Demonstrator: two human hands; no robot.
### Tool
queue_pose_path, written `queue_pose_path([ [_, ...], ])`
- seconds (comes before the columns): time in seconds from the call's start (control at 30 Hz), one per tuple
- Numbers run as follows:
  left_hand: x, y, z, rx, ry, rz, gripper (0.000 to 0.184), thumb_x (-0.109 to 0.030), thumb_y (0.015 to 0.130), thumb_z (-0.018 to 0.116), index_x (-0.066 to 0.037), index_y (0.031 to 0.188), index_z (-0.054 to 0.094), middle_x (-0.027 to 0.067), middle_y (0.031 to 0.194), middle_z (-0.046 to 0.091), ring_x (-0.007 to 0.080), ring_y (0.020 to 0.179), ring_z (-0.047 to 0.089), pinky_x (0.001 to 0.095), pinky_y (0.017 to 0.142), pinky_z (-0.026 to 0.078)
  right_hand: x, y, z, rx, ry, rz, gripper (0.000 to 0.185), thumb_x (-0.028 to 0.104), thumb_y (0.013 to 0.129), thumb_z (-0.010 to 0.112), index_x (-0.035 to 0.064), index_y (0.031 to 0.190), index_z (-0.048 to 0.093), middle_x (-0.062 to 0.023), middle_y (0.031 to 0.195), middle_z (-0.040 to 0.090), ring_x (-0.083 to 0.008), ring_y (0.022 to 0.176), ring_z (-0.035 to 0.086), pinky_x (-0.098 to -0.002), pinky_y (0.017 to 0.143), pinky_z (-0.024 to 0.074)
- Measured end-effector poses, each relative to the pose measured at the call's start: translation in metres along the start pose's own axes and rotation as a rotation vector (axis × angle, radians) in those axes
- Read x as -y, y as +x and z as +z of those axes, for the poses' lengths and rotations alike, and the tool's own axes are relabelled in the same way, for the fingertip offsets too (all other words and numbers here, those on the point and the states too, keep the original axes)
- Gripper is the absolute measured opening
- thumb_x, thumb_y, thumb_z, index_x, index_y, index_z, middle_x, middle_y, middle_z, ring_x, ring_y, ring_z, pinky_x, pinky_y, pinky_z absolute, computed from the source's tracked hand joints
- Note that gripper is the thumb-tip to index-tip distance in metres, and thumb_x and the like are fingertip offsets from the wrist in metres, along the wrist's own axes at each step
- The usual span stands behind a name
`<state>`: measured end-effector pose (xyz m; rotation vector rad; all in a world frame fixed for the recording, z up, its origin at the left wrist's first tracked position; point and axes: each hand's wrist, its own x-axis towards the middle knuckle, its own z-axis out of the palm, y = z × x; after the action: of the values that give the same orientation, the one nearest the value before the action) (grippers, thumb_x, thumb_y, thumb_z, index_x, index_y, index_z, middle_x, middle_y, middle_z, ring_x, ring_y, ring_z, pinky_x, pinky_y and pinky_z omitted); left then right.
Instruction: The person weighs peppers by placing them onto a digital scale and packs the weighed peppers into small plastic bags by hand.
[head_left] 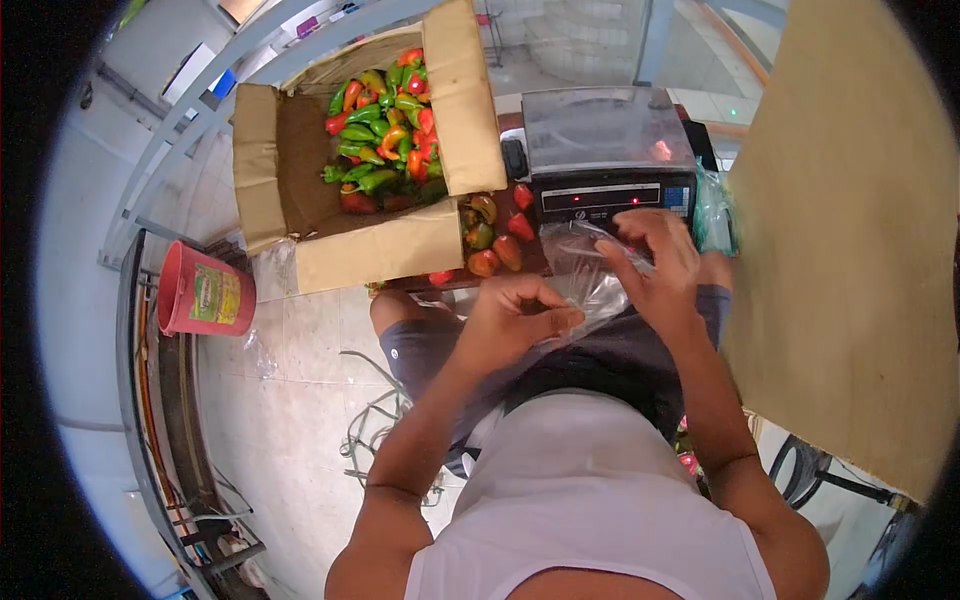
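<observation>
Far L: red bucket (175, 290) w/ yellow-green label, on floor (285, 430). R of it, lower: tangled green strips (362, 440) on same floor. Above: open cardboard box (375, 245), flaps out, holding red, green + mixed-colour peppers (380, 145); bare box bottom shows on its L side. Just R of box: several loose peppers (508, 252), mostly red, on dark red tabletop (538, 262).

Ctr, over the lap: clear plastic bag (595, 290), between the hands, in front of scale. L hand (518, 318): closed narrow, thumb + fingers pinching lower L part of bag. R hand (658, 268): at bag's upper R, thumb and fingers bent w/ gap between; whether it grips the film, can't tell.

Behind hands: scale (610, 185), red lights lit on dark front panel, translucent sheet on top. R of scale, beside it: greenish plastic bundle (714, 215). Far R: large brown board (845, 240), near R arm.
</observation>
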<state>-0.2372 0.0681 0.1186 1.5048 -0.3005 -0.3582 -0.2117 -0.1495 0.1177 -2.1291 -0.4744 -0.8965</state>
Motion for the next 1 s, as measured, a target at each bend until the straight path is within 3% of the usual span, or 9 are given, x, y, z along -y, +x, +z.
queue_pose_path([
  [0.07, 0.008, 0.002, 0.0, -0.059, 0.04, 0.027, 0.013, 0.0, 0.082, 0.079, -0.001, 0.078, 0.066, 0.0022, 0.074, 0.069, 0.0064, 0.064, 0.062, 0.0215, 0.057, 0.048, 0.009, -0.005, -0.008, -0.078, 0.016, 0.085, 0.016, 0.013, 0.081, 0.078, 0.0042, 0.086, 0.066, -0.0074, 0.082, 0.068, -0.0234, 0.076, 0.067, -0.0351, 0.064, 0.0495],
  [0.1, 0.013, 0.004, 0.004, -0.071, 0.027, 0.029, 0.014, 0.001, 0.081, 0.079, -0.002, 0.077, 0.066, 0.0023, 0.074, 0.069, 0.0063, 0.065, 0.062, 0.0215, 0.057, 0.049, 0.009, -0.01, -0.012, 0.029, 0.102, 0.081, 0.02, 0.018, 0.082, 0.079, 0.0019, 0.084, 0.067, -0.0084, 0.083, 0.068, -0.0193, 0.079, 0.065, -0.0332, 0.065, 0.0497],
  [0.23, 0.041, 0.011, 0.023, -0.124, 0.097, 0.224, 0.02, 0.001, 0.079, 0.08, -0.005, 0.074, 0.061, 0.0026, 0.073, 0.068, 0.0065, 0.064, 0.062, 0.0212, 0.057, 0.049, 0.032, -0.025, -0.013, 0.537, 0.54, 0.64, 0.025, 0.024, 0.092, 0.072, 0.0, 0.085, 0.066, -0.0035, 0.081, 0.067, -0.0073, 0.076, 0.061, -0.0259, 0.065, 0.0487],
  [0.33, 0.049, 0.003, 0.022, -0.055, -0.112, -0.004, 0.025, 0.001, 0.078, 0.081, -0.007, 0.072, 0.058, 0.0025, 0.075, 0.066, 0.0081, 0.066, 0.062, 0.0221, 0.06, 0.05, 0.011, -0.04, -0.009, 0.6, 0.667, 0.781, 0.023, 0.023, 0.094, 0.07, 0.0012, 0.087, 0.066, -0.0017, 0.081, 0.066, -0.0059, 0.075, 0.06, -0.0249, 0.064, 0.0486],
  [0.53, 0.083, -0.008, 0.004, -0.041, -0.683, -0.201, 0.019, -0.002, 0.087, 0.072, -0.009, 0.079, 0.057, 0.0051, 0.088, 0.068, 0.0136, 0.082, 0.066, 0.0302, 0.072, 0.056, 0.002, -0.052, -0.006, 0.463, 0.946, 0.857, 0.021, 0.025, 0.098, 0.065, 0.0054, 0.092, 0.063, 0.0005, 0.088, 0.065, -0.0063, 0.077, 0.059, -0.0261, 0.069, 0.0514],
  [0.73, 0.044, -0.002, 0.018, -0.483, -0.878, -0.286, 0.017, -0.004, 0.092, 0.067, -0.011, 0.083, 0.055, 0.0005, 0.084, 0.064, 0.0133, 0.075, 0.065, 0.028, 0.063, 0.057, -0.015, -0.065, 0.006, 0.116, 1.738, 1.189, 0.013, 0.019, 0.096, 0.066, 0.0095, 0.1, 0.057, 0.0029, 0.085, 0.061, -0.0114, 0.074, 0.062, -0.028, 0.068, 0.0524],
  [0.83, 0.071, 0.0, -0.006, -0.419, -0.947, -0.177, 0.012, -0.003, 0.092, 0.067, -0.011, 0.088, 0.059, 0.0007, 0.084, 0.063, 0.0134, 0.075, 0.063, 0.0301, 0.065, 0.055, -0.018, -0.069, 0.006, 0.387, 1.082, 0.94, 0.013, 0.009, 0.09, 0.07, 0.0097, 0.089, 0.057, 0.0019, 0.078, 0.059, -0.0123, 0.07, 0.061, -0.0281, 0.063, 0.0497],
  [0.93, 0.091, -0.005, -0.004, -0.047, -0.786, -0.067, 0.012, 0.0, 0.089, 0.067, -0.01, 0.094, 0.062, 0.0026, 0.084, 0.064, 0.0128, 0.075, 0.062, 0.0315, 0.065, 0.052, -0.014, -0.076, 0.011, 0.417, 0.193, 0.449, 0.022, 0.001, 0.082, 0.072, 0.0099, 0.076, 0.053, 0.0026, 0.071, 0.055, -0.0091, 0.065, 0.055, -0.0266, 0.058, 0.0449],
  [1.0, 0.079, -0.008, 0.015, -0.148, -0.095, -0.065, 0.013, 0.0, 0.09, 0.064, -0.009, 0.098, 0.062, 0.0038, 0.089, 0.064, 0.0122, 0.079, 0.062, 0.0299, 0.071, 0.052, -0.022, -0.067, 0.011, 0.275, 0.138, 0.574, 0.026, 0.001, 0.082, 0.072, 0.0104, 0.071, 0.05, 0.0021, 0.068, 0.054, -0.0092, 0.063, 0.054, -0.027, 0.058, 0.045],
])
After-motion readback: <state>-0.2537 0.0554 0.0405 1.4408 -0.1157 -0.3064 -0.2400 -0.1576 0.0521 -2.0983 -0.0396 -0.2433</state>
